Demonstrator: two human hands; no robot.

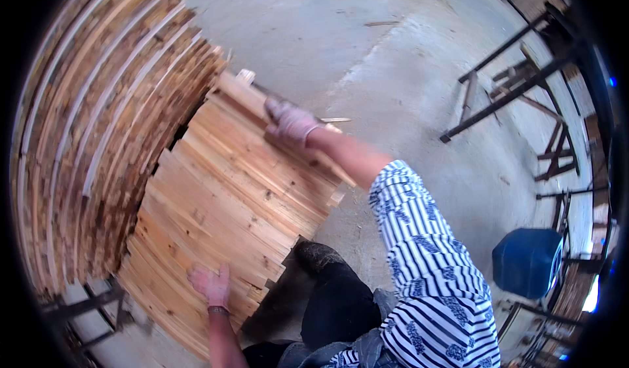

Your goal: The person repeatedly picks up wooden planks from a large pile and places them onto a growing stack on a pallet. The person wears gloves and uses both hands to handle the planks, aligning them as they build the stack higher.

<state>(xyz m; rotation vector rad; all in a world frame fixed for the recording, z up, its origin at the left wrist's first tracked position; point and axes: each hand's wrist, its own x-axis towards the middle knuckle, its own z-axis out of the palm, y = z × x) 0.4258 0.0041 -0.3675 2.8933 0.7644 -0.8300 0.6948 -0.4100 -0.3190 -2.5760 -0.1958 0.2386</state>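
Note:
A layer of pale wooden boards [216,191] with uneven ends lies side by side in front of me. My left hand [211,285], in a pinkish glove, rests on the near boards with its fingers spread and thumb apart. At the far edge of the layer, my right hand [288,120], also gloved and a little blurred, is closed over a narrow wooden board [244,95]. That board stands slightly raised beside the others. The undersides of its fingers are hidden.
A tall stack of boards [98,119] rises along the left side of the layer. Dark metal frames [504,99] stand on the concrete floor [419,73] at the right, near a blue plastic container [527,263]. Loose wood scraps [382,23] lie on the floor.

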